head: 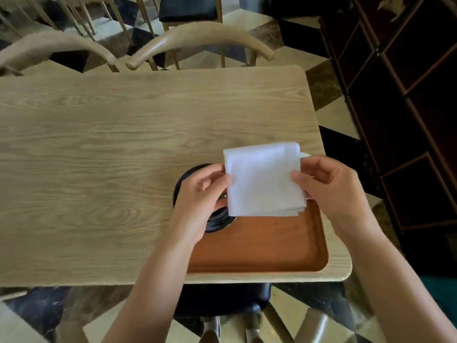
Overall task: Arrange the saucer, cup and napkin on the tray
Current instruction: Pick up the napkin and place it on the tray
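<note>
A folded white napkin [263,179] is held above the far end of a reddish-brown wooden tray [267,246]. My left hand [200,201] pinches its left edge and my right hand [331,191] pinches its right edge. A black saucer [217,222] lies at the tray's far left corner, mostly hidden under my left hand and the napkin. Something dark with a gold glint sits on the saucer; I cannot tell whether it is the cup.
The tray rests at the near right corner of a light wooden table [99,169]. Two curved-back chairs [197,40] stand at the far side. A dark wooden shelf unit [408,95] rises to the right. A black stool [222,300] sits below the near edge.
</note>
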Available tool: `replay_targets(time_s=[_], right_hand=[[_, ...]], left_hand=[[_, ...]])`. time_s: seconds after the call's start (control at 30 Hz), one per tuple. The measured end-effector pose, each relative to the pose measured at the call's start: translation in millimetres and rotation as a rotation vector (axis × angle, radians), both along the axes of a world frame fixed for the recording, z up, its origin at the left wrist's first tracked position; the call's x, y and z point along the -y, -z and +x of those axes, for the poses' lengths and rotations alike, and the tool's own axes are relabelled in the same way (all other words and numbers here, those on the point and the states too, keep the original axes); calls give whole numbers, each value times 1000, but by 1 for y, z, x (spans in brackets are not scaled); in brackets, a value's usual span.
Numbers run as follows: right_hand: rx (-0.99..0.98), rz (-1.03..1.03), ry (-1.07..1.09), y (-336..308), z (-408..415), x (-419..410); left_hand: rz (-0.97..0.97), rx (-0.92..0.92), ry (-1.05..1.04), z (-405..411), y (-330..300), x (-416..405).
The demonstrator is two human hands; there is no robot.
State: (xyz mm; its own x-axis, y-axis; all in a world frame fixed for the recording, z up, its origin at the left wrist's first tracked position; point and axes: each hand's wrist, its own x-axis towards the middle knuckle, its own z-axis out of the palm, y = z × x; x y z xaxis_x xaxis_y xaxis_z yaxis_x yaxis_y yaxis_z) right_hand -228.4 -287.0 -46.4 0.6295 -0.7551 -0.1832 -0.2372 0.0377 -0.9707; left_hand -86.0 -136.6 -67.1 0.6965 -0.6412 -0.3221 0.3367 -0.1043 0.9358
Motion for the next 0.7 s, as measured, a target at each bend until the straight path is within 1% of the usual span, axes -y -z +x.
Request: replay_targets(time_s=[0.13, 0.2, 0.27, 0.33, 0.43, 0.5, 0.6, 0.7], right_hand=[[-122, -109, 95, 21, -42, -15], [-148, -117, 110, 37, -60, -19], [-177, -114, 99, 52, -76, -20], [-217, -81, 48, 64, -88, -20], [-315, -69, -42, 82, -100, -22], [-354, -101, -52, 92, -103, -23], [-372, -144, -33, 103, -103, -24], [-416, -281, -61, 112, -103, -27]], left_hand=[[116, 151, -45, -41, 14, -2], [111, 147, -23, -59, 24, -5], [130, 128, 79, -76, 36, -9], [207, 203, 190, -90, 48, -14], [308, 339, 240, -104, 65, -18], [353, 456, 253, -109, 74, -19], [367, 577, 275, -112, 82, -16], [380, 668, 316, -113, 87, -12]])
